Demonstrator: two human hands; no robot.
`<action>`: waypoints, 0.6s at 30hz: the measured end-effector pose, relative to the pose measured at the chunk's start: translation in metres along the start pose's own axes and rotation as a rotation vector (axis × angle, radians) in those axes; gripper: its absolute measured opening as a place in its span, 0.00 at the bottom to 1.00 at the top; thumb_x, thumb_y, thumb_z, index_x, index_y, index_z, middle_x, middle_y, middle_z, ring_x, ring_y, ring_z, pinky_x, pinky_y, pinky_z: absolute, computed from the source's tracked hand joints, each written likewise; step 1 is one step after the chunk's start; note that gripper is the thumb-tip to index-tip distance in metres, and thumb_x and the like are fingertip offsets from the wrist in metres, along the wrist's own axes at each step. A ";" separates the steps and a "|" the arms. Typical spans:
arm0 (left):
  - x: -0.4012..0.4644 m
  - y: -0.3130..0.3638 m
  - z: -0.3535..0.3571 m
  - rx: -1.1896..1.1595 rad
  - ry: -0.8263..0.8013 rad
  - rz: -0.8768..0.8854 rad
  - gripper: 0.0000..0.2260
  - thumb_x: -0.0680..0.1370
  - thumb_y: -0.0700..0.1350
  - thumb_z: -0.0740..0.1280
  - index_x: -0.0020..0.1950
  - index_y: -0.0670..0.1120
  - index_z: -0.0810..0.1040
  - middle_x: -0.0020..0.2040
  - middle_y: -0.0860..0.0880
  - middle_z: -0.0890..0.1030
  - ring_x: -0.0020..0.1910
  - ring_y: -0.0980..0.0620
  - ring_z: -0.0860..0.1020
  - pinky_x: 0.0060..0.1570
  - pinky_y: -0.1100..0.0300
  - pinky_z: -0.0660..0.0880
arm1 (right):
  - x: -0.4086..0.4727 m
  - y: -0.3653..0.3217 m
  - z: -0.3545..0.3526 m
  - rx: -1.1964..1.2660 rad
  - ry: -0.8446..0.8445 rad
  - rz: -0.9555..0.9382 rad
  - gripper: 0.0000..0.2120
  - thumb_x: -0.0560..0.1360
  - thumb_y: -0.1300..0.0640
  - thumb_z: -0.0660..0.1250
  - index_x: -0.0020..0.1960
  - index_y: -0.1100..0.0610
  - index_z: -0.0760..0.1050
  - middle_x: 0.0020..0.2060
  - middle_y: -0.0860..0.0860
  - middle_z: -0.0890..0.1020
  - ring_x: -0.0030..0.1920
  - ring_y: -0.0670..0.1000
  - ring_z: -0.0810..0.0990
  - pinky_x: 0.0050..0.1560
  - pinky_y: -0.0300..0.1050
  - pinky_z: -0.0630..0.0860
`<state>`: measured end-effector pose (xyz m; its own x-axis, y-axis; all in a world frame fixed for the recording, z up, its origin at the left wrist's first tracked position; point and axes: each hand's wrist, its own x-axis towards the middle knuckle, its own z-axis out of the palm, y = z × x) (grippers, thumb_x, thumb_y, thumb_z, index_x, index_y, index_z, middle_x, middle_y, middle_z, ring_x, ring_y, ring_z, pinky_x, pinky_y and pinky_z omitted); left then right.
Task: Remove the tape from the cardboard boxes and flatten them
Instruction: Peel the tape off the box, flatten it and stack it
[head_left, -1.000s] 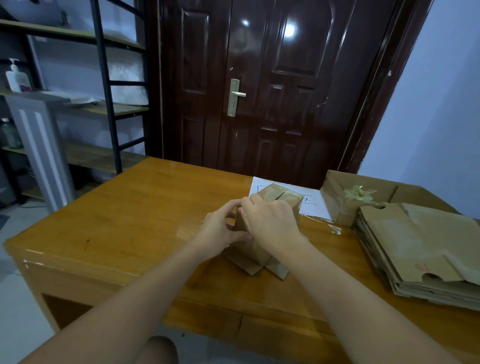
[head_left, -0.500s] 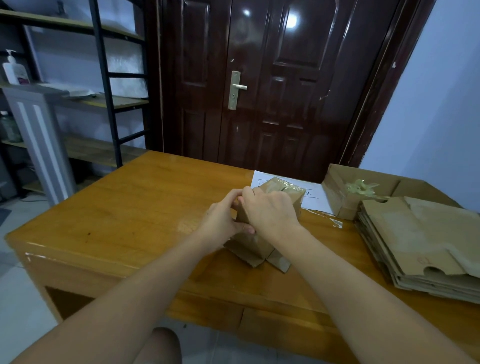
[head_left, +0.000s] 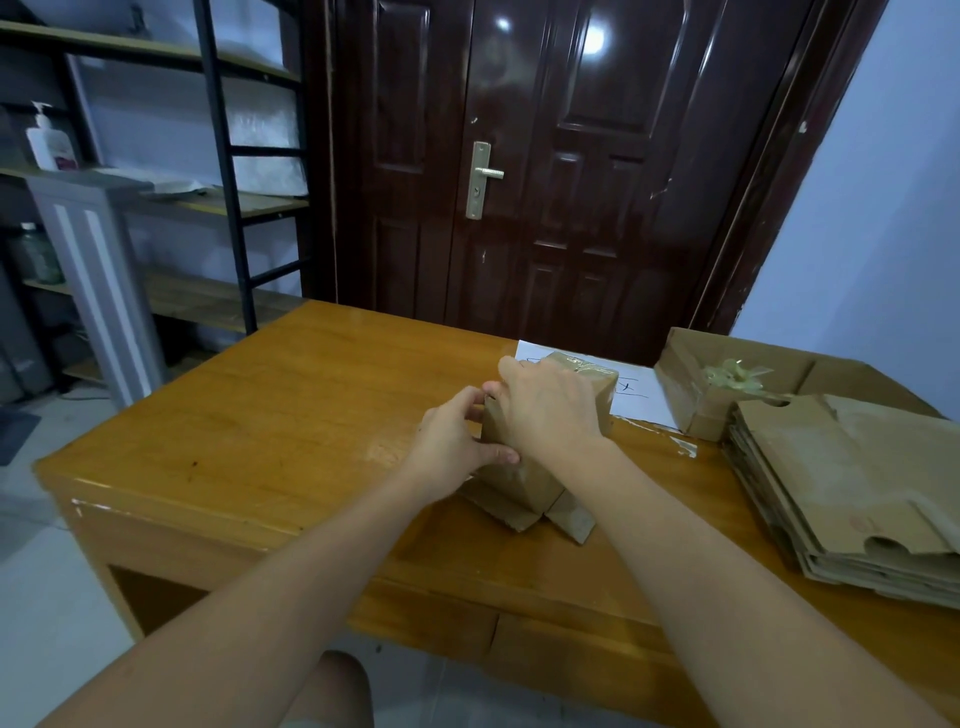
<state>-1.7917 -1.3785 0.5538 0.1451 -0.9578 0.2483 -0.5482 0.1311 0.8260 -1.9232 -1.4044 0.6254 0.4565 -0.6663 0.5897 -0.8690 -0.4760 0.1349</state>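
**Mid-peel on the little taped box**

The small cardboard box (head_left: 524, 467) stands on end near the middle of the desk (head_left: 270, 415), its bottom flaps already splayed open on the wood, which probably steadies it. The right hand (head_left: 545, 410) drapes over the top and near face, fingers curled down on the cardboard, looking like it's pinning the box in place. The left hand (head_left: 457, 436) is closed in against the left edge, thumb on the near face and fingertips up by the top corner. My guess is it's picking at a tape end there, though the tape itself is hidden.

Shiny tape (head_left: 587, 366) still covers the far top, so the box isn't ready to flatten. Off to the right sit the stack of flattened boxes (head_left: 841, 478) and an open box (head_left: 691, 384) holding a wad of peeled tape (head_left: 732, 374), handy for tossing scraps.
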 end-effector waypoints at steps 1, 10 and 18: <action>0.001 0.000 0.000 -0.001 0.006 0.005 0.34 0.66 0.53 0.83 0.68 0.63 0.72 0.52 0.68 0.75 0.54 0.60 0.78 0.53 0.57 0.78 | -0.001 0.002 0.000 0.037 0.015 -0.013 0.15 0.82 0.43 0.61 0.41 0.49 0.63 0.31 0.44 0.65 0.37 0.50 0.68 0.32 0.46 0.62; 0.004 0.000 0.006 0.042 -0.013 0.036 0.27 0.67 0.55 0.82 0.59 0.64 0.72 0.54 0.65 0.78 0.56 0.58 0.80 0.56 0.54 0.80 | -0.018 0.025 0.001 0.308 -0.005 -0.116 0.13 0.81 0.44 0.65 0.52 0.54 0.78 0.48 0.49 0.77 0.49 0.50 0.72 0.44 0.45 0.71; 0.003 -0.002 0.006 0.062 0.014 0.102 0.21 0.74 0.49 0.78 0.62 0.62 0.74 0.52 0.62 0.82 0.50 0.60 0.81 0.49 0.57 0.84 | -0.022 0.018 -0.002 0.130 0.006 -0.284 0.14 0.78 0.48 0.67 0.61 0.50 0.81 0.54 0.48 0.81 0.54 0.50 0.76 0.54 0.48 0.76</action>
<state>-1.7951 -1.3829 0.5497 0.0972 -0.9363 0.3374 -0.6110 0.2114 0.7629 -1.9496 -1.3974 0.6165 0.6762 -0.4924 0.5480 -0.6747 -0.7126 0.1922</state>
